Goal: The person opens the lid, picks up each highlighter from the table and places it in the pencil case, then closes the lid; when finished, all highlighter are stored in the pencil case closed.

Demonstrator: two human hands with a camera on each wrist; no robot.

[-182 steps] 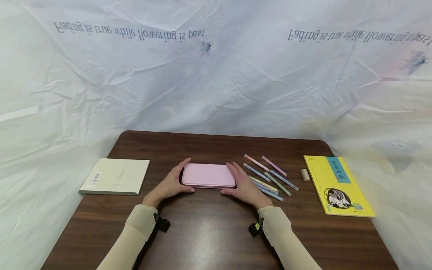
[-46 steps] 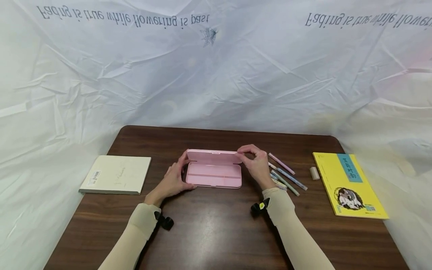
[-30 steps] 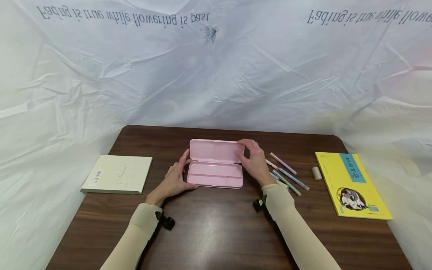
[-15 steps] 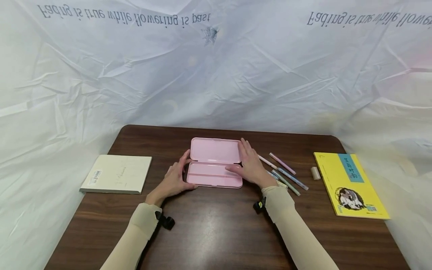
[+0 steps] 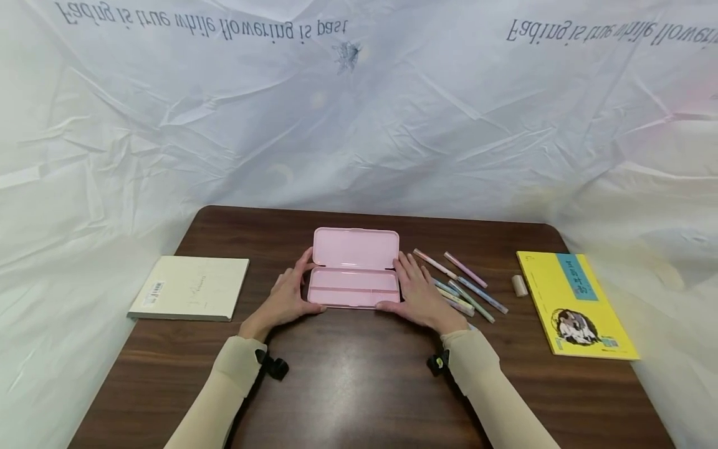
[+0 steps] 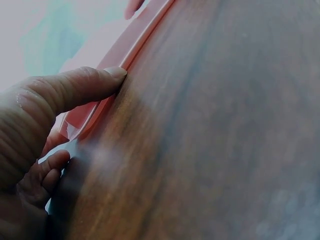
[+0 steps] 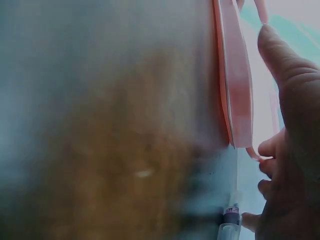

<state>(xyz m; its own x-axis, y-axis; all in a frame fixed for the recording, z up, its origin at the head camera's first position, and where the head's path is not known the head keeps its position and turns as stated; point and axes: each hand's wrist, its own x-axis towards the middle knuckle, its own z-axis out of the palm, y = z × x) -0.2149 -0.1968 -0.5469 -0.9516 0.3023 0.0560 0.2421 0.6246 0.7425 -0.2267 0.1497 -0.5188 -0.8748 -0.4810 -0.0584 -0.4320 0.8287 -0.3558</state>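
A pink pencil case (image 5: 354, 277) lies unfolded on the table, its lid (image 5: 356, 248) laid back on the far side. Thin dividers split the lower tray. My left hand (image 5: 285, 298) holds the left end, thumb on the front edge and fingers at the side; the left wrist view shows that thumb pressing the rim (image 6: 111, 80). Around the right end spreads my right hand (image 5: 423, 299), its thumb by the front corner and its fingers fairly straight along the side. In the right wrist view, the thumb (image 7: 280, 52) stands off the case's edge.
Several pastel pens (image 5: 471, 293) lie just right of the right hand, some partly behind it. Farther right are a white eraser (image 5: 519, 285) and a yellow book (image 5: 578, 312). A cream book (image 5: 191, 288) sits at left. A pale curtain (image 5: 359, 137) hangs behind the table (image 5: 336, 386).
The pencil case, closed at first, has been opened; its lid swung back. My right hand has left the lid, its thumb moving from over the tray to the front corner. The left hand stays.
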